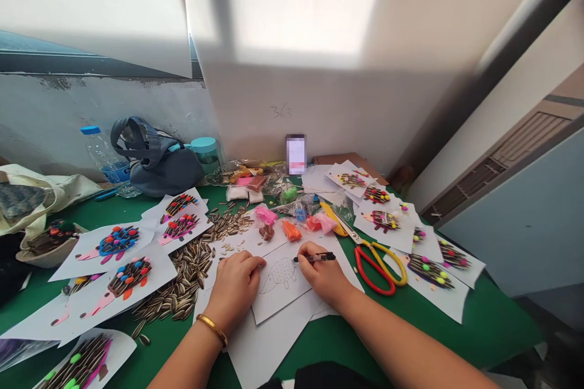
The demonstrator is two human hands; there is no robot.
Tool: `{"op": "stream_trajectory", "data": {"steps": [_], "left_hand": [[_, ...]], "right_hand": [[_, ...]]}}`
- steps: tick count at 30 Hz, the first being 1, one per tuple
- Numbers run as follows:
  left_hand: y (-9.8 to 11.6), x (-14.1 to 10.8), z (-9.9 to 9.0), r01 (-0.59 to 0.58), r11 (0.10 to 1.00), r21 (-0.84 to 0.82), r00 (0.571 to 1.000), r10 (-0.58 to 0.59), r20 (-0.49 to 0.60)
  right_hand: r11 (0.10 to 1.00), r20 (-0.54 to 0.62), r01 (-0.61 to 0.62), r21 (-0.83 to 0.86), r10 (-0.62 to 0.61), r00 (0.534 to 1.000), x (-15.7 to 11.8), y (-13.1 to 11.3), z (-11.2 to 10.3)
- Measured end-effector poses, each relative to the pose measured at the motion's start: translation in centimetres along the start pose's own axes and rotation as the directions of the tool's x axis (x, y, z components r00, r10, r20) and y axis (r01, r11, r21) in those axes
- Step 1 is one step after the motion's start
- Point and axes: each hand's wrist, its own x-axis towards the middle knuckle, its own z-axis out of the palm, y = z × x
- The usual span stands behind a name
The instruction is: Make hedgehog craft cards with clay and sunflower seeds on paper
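Head view: my left hand (pixel 239 282) lies flat-ish on the paper, fingers loosely curled and grasping nothing that I can see, while my right hand (pixel 326 270) grips a slim black pen with a clear barrel (pixel 319 257), its tip near the right edge of the drawing. The thin white sheet with a line drawing (pixel 274 311) sits between my hands, on top of other loose white sheets (pixel 264 349).

As I judge it, the main risk is slipping: if my left hand lifts or presses unevenly, the sheet could slide on those beneath and a stroke could run astray. My right hand rests close to the fresh lines, so dragging it might smear them if the ink is wet. Reaching left carelessly could scatter the heap of striped dark sunflower seeds (pixel 182 273), and a stray one under the paper would make a bump. A swing to the right might knock the red-and-yellow-handled scissors (pixel 366 245).

The drawing itself is a bare, uncoloured outline: a rounded body filled with tiny marks, a narrow snout pointing lower left, and small feet below.
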Motion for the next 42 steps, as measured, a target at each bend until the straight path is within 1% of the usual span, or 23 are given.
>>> {"op": "stream_trajectory", "data": {"steps": [4, 9, 14, 16, 19, 20, 22, 25, 27, 29, 30, 32, 33, 34, 36, 38, 39, 40, 42], "left_hand": [[0.0, 0.0, 0.1, 0.003, 1.000, 0.009, 1.000, -0.003, -0.008], [-0.1, -0.1, 0.1, -0.011, 1.000, 0.011, 1.000, 0.011, -0.018], [-0.1, -0.1, 0.1, -0.015, 1.000, 0.018, 0.999, 0.015, -0.039], [-0.2, -0.1, 0.2, -0.019, 1.000, 0.015, 0.999, 0.019, -0.049], [-0.3, -0.2, 0.3, -0.027, 1.000, 0.000, 0.997, 0.027, -0.072], [-0.3, -0.2, 0.3, -0.029, 1.000, -0.004, 0.997, 0.029, -0.077], [-0.3, -0.2, 0.3, -0.034, 0.999, -0.008, 0.996, 0.033, -0.081], [-0.3, -0.1, 0.2, -0.033, 0.999, -0.010, 0.996, 0.032, -0.081], [-0.3, -0.1, 0.1, -0.029, 1.000, -0.008, 0.996, 0.028, -0.084], [-0.3, -0.1, 0.1, -0.027, 1.000, -0.007, 0.996, 0.026, -0.089], [-0.3, -0.1, 0.0, -0.027, 1.000, -0.007, 0.996, 0.026, -0.091], [-0.3, -0.1, 0.0, -0.025, 1.000, -0.008, 0.996, 0.025, -0.092], [-0.3, -0.1, 0.0, -0.026, 1.000, -0.009, 0.996, 0.025, -0.090], [-0.3, -0.1, 0.0, -0.026, 1.000, -0.009, 0.996, 0.025, -0.088], [-0.3, -0.1, 0.0, -0.028, 1.000, -0.011, 0.996, 0.027, -0.081], [-0.3, -0.1, -0.1, -0.028, 1.000, -0.013, 0.996, 0.027, -0.079], [-0.3, -0.1, -0.1, -0.028, 0.999, -0.015, 0.996, 0.027, -0.081], [-0.3, -0.1, -0.1, -0.028, 0.999, -0.017, 0.996, 0.027, -0.084], [-0.4, -0.2, -0.1, -0.029, 0.999, -0.021, 0.995, 0.027, -0.092]], "right_hand": [[1.000, 0.003, 0.002, -0.006, -0.002, 1.000, -0.1, 0.0, 0.0], [1.000, -0.014, 0.003, 0.030, -0.002, 1.000, 0.0, 0.2, 0.1], [0.997, -0.090, 0.034, 0.066, -0.028, 0.996, 0.0, 0.5, -0.3], [0.993, -0.142, 0.104, 0.054, -0.096, 0.985, 0.1, 0.6, -0.8], [0.967, -0.197, 0.249, -0.046, -0.254, 0.947, 0.3, 0.7, -1.7], [0.956, -0.203, 0.280, -0.087, -0.292, 0.935, 0.3, 0.7, -1.9], [0.943, -0.184, 0.308, -0.128, -0.327, 0.927, 0.3, 0.7, -2.2], [0.950, -0.143, 0.301, -0.077, -0.309, 0.940, 0.1, 0.8, -2.2], [0.971, -0.120, 0.233, -0.048, -0.237, 0.964, 0.1, 0.9, -2.1], [0.987, -0.110, 0.146, -0.068, -0.153, 0.982, 0.2, 1.0, -2.3], [0.989, -0.115, 0.123, -0.086, -0.133, 0.984, 0.3, 1.1, -2.4], [0.984, -0.132, 0.139, -0.114, -0.154, 0.979, 0.4, 1.2, -2.9], [0.977, -0.122, 0.175, -0.122, -0.190, 0.974, 0.5, 1.3, -3.2], [0.967, -0.085, 0.222, -0.127, -0.234, 0.969, 0.6, 1.3, -3.4], [0.942, 0.045, 0.304, -0.140, -0.301, 0.953, 0.7, 1.5, -3.9], [0.923, 0.176, 0.346, -0.170, -0.317, 0.932, 0.7, 1.5, -4.1], [0.918, 0.217, 0.353, -0.182, -0.313, 0.925, 0.7, 1.4, -4.2], [0.916, 0.242, 0.355, -0.186, -0.308, 0.920, 0.7, 1.3, -4.3], [0.919, 0.257, 0.352, -0.179, -0.302, 0.918, 0.5, 0.8, -4.4]]}}
